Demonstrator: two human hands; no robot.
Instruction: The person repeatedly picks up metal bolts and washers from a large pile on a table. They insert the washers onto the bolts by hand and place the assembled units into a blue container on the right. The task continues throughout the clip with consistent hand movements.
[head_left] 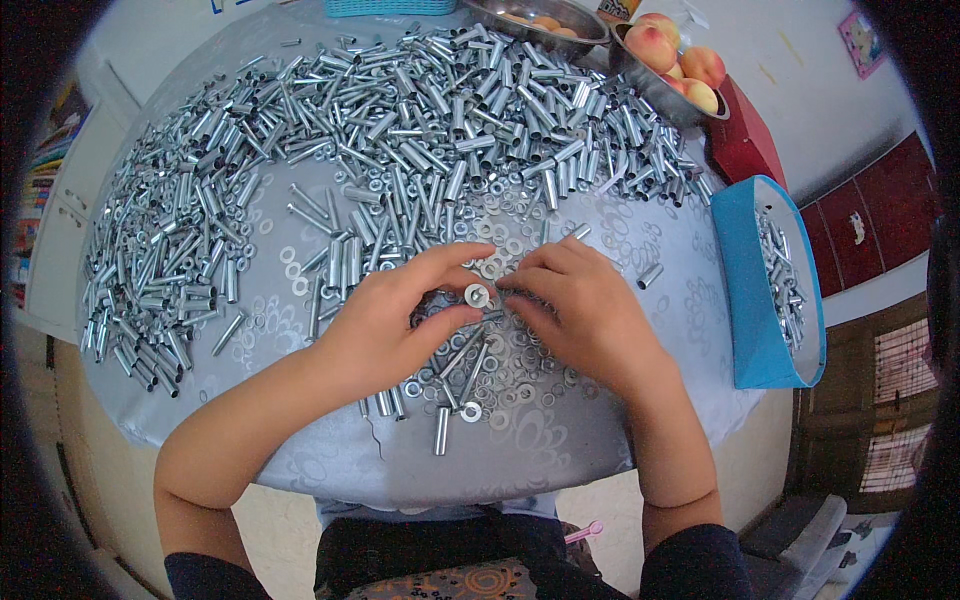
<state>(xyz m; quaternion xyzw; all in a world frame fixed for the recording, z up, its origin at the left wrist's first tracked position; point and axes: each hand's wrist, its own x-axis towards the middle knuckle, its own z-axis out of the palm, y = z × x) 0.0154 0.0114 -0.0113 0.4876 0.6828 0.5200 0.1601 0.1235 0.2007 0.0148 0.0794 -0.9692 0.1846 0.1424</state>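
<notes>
Over the near middle of the table, my left hand (385, 315) is closed, its thumb and fingers curled round a bolt with a washer (477, 295) that faces up. My right hand (590, 310) is close beside it, fingers bent together at the washer's right side; whatever is in its fingertips is hidden. Loose flat washers (520, 365) lie scattered under and between both hands. Short metal sleeves (345, 262) stand and lie just beyond my left hand. A lone sleeve (441, 430) and several bolts (470, 365) lie nearer to me.
A large heap of metal sleeves and bolts (420, 110) covers the far and left table. At right stands a blue box (748, 300) with metal parts inside. Behind are a bowl of peaches (716, 114), a bowl of eggs (595, 42), a red box (745, 130) and a turquoise basket (390, 8).
</notes>
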